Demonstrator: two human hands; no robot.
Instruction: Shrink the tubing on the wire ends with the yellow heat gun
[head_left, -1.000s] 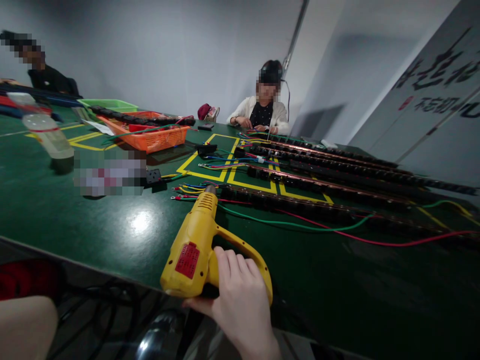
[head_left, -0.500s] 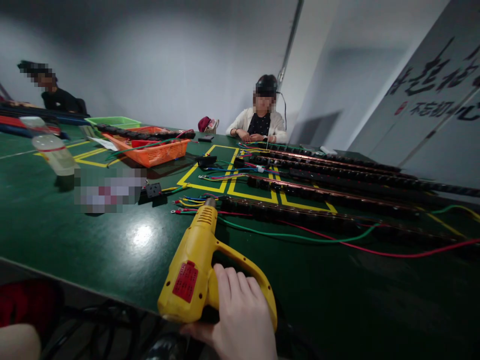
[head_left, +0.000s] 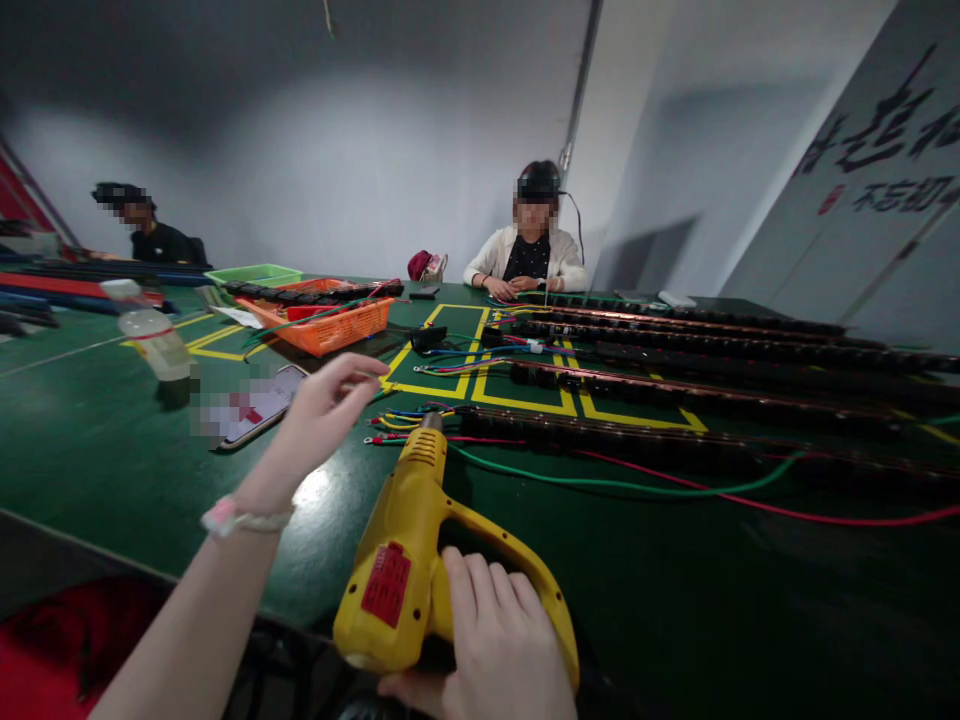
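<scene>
Entering view since the earlier frame, my left hand (head_left: 330,400) nears yellow-green wires (head_left: 384,389); I cannot tell whether its fingers pinch them. My right hand (head_left: 499,620) wraps the heat gun (head_left: 394,555); left of these fingers, its long axis runs forward, nozzle leading. Beyond the left fingers, an orange basket (head_left: 345,330) contains red parts (head_left: 304,313).

From where I stand, a yellow plastic pistol-shaped heat gun (head_left: 405,540) is gripped by its looped handle in the right hand (head_left: 495,620), its red label facing up and its metal nozzle angled away from the wearer. Just by the nozzle, thin red, yellow, blue and green wires (head_left: 396,425) with ring-shaped ends lie loosely fanned on the dark green surface (head_left: 637,580).
</scene>
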